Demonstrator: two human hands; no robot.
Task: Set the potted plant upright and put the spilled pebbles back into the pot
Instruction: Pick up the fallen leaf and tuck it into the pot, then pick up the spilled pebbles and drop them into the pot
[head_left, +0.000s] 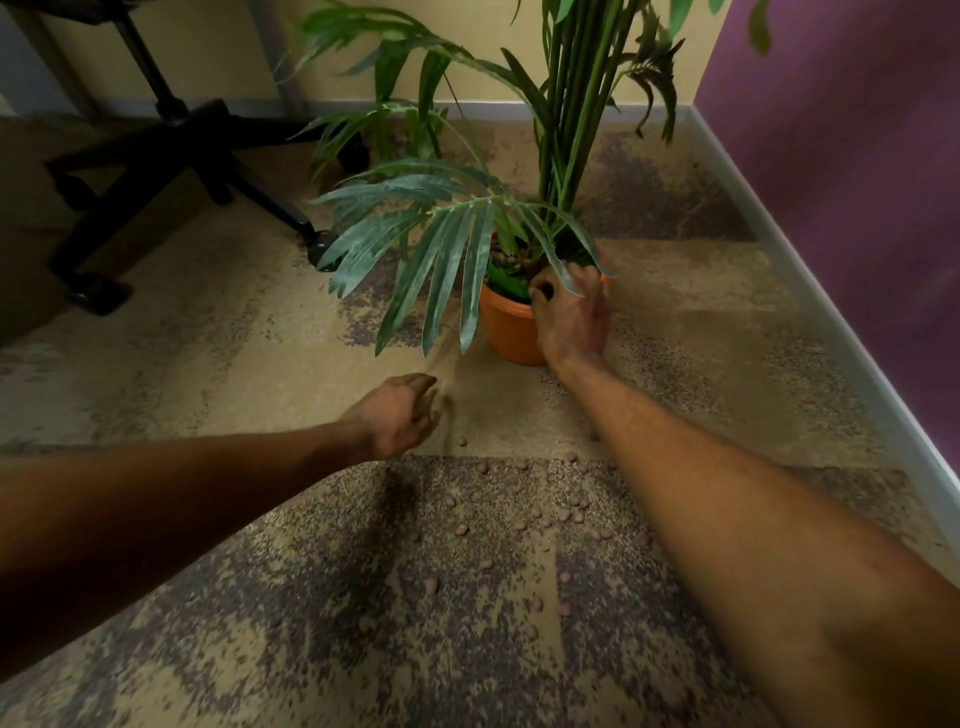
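Mottled carpet (234, 364) carries scattered pebbles (519, 525) below the left hand's (397, 415) loosely curled fingers, while drooping leaves (441, 260) overhang the right hand's (571, 312) fingers gripping the upright pot's (509, 327) rim.

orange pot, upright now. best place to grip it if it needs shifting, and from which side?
Grip the orange pot by its rolled rim, or cup the tapered wall just below it, coming from the near right, where the right hand already rests. The fronds droop over the left side and the stems fill the top, so both of those approaches look blocked.
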